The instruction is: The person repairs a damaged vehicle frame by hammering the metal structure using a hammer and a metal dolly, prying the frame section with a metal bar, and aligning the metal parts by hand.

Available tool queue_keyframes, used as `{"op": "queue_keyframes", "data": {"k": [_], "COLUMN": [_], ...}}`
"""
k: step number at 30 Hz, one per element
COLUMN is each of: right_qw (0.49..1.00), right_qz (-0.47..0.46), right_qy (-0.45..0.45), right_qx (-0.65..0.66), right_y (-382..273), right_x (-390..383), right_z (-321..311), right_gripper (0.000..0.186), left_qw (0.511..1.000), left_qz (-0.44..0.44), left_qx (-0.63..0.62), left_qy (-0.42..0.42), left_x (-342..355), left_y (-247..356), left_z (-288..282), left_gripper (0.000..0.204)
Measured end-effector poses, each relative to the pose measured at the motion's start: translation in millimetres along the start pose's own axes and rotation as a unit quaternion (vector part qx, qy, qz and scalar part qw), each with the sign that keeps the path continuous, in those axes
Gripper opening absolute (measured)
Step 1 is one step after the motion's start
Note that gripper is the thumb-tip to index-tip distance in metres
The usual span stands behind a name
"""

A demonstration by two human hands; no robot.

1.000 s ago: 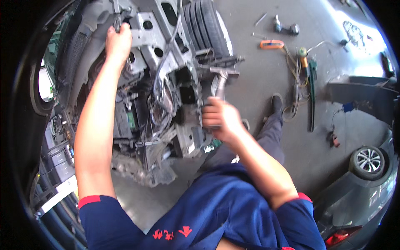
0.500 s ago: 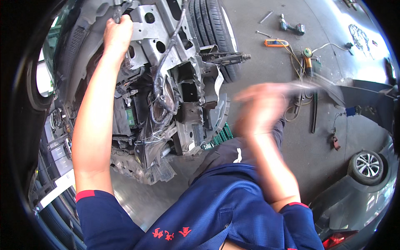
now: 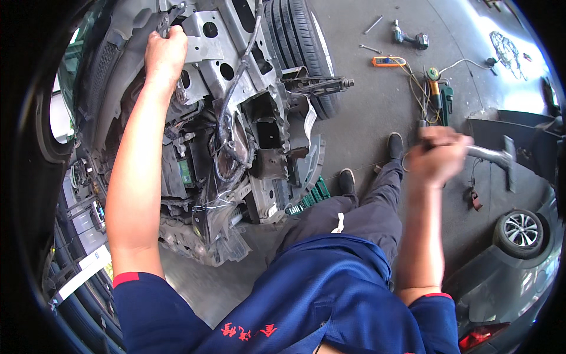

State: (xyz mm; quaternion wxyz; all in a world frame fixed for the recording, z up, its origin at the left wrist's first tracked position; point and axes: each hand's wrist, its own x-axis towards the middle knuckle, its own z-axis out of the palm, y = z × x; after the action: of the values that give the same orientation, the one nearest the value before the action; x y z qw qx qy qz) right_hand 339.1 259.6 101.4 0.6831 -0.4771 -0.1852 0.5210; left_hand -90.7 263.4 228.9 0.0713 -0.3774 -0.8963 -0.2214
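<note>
My right hand is closed round the handle of a hammer, held out to the right above the floor. The hammer's metal head points away from me to the right, slightly blurred. At the upper left, my left hand is closed on a dark metal tool that sticks out beyond the fist; its exact kind is hard to make out. That fist is against the bare metal front structure of a partly stripped car. Wiring and torn edges show in the opened bay below it.
A car tyre stands beside the metal structure. On the floor lie a cordless power tool, an orange device, an angle grinder and cables. Another car's wheel is at the lower right.
My right hand has swung the hammer outward to the right and lower, away from the car. My left hand has stayed nearly in place with its tool.
</note>
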Motion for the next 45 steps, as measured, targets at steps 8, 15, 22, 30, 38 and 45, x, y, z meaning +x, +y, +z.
{"op": "queue_keyframes", "data": {"k": [8, 15, 22, 30, 38, 45], "right_qw": [0.754, 0.986, 0.809, 0.939, 0.885, 0.884], "right_qz": [0.628, 0.091, 0.565, 0.213, 0.359, 0.433], "right_qy": [-0.116, 0.033, -0.163, -0.171, -0.260, -0.169], "right_qx": [0.152, 0.133, 0.002, 0.209, -0.144, -0.059], "right_y": [62.7, -3.8, 54.4, 16.0, 40.9, 26.6], "right_x": [-50.2, 68.4, -114.2, 89.9, -108.2, 2.6], "right_z": [-49.4, -82.5, 44.4, -105.2, 64.9, -76.2], "right_gripper": [0.027, 0.038, 0.027, 0.028, 0.035, 0.034], "left_qw": [0.999, 0.999, 1.000, 0.999, 1.000, 0.998], "left_qz": [-0.014, -0.021, -0.020, -0.001, -0.007, -0.012], "left_qx": [-0.032, -0.024, 0.009, -0.040, 0.008, -0.041], "left_qy": [-0.039, -0.019, 0.006, -0.028, -0.017, -0.040], "left_x": [-6.9, -4.6, -11.8, -2.0, -8.2, -2.1], "left_y": [1.9, 6.9, 13.9, -0.7, 8.6, -1.4], "left_z": [-6.6, -3.0, -7.9, -1.9, -4.8, -5.6], "left_gripper": [0.065, 0.062, 0.063, 0.065, 0.060, 0.062]}}
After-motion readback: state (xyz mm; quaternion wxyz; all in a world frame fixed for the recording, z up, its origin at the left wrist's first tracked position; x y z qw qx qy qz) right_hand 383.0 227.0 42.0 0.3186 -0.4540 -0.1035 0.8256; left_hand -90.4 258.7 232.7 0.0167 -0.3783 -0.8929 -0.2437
